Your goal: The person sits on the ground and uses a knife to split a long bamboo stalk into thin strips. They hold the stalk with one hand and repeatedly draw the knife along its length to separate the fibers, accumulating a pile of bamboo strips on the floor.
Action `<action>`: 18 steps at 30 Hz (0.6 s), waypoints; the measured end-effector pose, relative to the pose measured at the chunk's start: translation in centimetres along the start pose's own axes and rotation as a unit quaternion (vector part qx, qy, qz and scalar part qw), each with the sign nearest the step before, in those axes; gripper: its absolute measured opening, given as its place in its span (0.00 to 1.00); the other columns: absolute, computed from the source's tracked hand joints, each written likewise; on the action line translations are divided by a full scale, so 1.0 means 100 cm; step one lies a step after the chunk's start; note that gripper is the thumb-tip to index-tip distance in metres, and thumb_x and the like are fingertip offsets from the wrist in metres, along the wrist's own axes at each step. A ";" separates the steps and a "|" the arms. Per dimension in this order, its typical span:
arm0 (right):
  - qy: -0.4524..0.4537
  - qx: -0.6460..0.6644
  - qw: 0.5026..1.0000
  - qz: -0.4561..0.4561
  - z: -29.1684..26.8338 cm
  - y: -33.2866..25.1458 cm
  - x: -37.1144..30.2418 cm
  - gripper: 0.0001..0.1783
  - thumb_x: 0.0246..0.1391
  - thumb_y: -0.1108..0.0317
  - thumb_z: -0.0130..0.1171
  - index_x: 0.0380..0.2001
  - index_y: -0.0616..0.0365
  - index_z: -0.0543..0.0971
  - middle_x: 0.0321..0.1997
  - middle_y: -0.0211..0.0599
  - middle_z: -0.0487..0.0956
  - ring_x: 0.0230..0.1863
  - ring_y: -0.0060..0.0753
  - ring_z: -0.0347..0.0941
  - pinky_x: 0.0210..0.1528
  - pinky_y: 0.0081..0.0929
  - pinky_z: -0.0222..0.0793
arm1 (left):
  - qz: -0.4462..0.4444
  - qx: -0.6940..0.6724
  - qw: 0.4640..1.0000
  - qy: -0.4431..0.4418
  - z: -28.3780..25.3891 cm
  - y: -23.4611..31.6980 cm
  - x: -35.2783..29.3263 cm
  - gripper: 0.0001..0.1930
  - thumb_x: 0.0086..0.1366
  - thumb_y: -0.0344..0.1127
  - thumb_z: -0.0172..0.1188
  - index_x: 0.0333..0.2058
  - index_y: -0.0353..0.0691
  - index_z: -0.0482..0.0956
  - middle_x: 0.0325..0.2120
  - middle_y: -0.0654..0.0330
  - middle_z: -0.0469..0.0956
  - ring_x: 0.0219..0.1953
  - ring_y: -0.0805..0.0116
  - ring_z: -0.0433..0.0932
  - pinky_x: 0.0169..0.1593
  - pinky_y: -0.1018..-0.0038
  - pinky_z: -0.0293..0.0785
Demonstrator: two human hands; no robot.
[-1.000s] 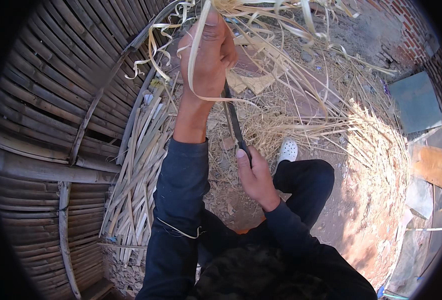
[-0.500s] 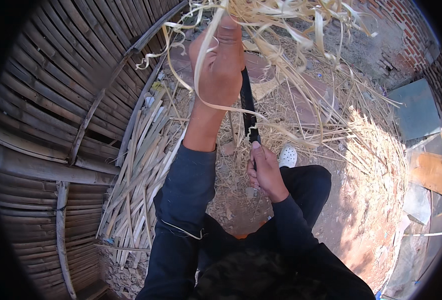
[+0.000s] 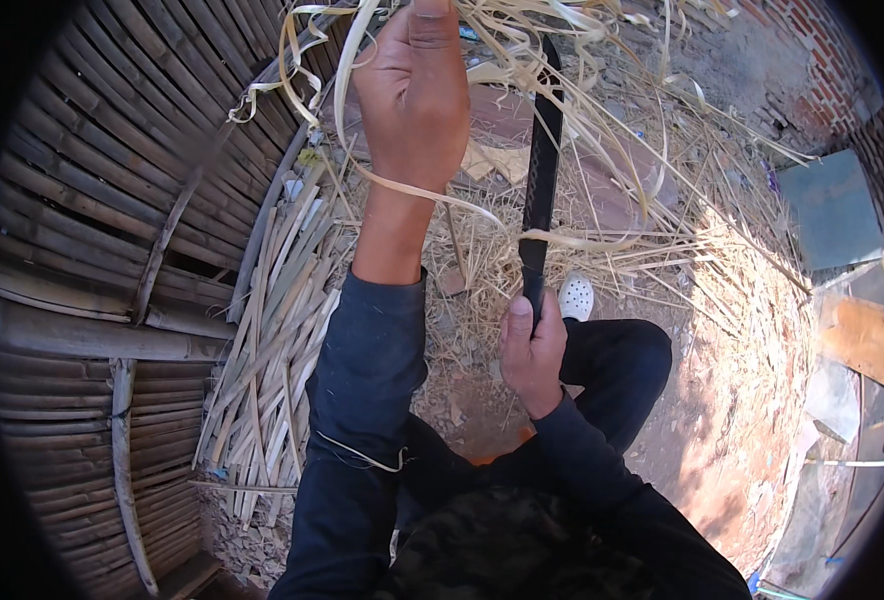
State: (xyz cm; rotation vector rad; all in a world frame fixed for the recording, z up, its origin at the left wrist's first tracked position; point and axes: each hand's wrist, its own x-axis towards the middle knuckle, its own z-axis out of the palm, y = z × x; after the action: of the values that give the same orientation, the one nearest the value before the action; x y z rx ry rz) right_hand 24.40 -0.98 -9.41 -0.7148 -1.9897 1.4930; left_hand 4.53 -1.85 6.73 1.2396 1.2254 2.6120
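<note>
My left hand [image 3: 417, 100] is raised at the top of the view, fingers closed round a bunch of thin, curly bamboo strips [image 3: 507, 22]. Long pale curls hang from the bunch, and one loops down past my left wrist. Lower down, my right hand [image 3: 534, 350] grips the dark handle of a machete [image 3: 542, 170]. Its black blade points up and away from me, right of my left hand, with the tip near the hanging strips. One strip crosses the blade just above the handle. The fingertips of my left hand are cut off by the upper edge.
A pile of split bamboo slats [image 3: 272, 350] lies on the left beside a bamboo slat wall [image 3: 82, 220]. Shavings [image 3: 722, 260] litter the ground ahead and to the right. A brick wall [image 3: 812, 60] stands at the far right, with a grey-green panel [image 3: 830, 212] below it.
The machete has swung right, away from my left hand, and more of its blade shows. My left hand has shifted slightly up and left with the strips.
</note>
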 end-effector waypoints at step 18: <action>-0.005 -0.212 0.977 0.005 0.040 0.126 -0.034 0.17 0.61 0.57 0.48 0.37 0.63 0.70 0.15 0.41 0.70 0.20 0.34 0.71 0.24 0.34 0.65 | -0.027 0.034 0.998 0.035 0.006 0.001 -0.003 0.19 0.68 0.48 0.48 0.25 0.39 0.70 0.13 0.73 0.61 0.15 0.85 0.57 0.17 0.82 0.54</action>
State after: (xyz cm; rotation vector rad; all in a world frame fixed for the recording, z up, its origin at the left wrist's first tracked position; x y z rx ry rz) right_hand 25.16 -3.03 -22.91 -0.8893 -2.3436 1.0832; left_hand 5.19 -1.67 6.82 1.1175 1.3501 2.6177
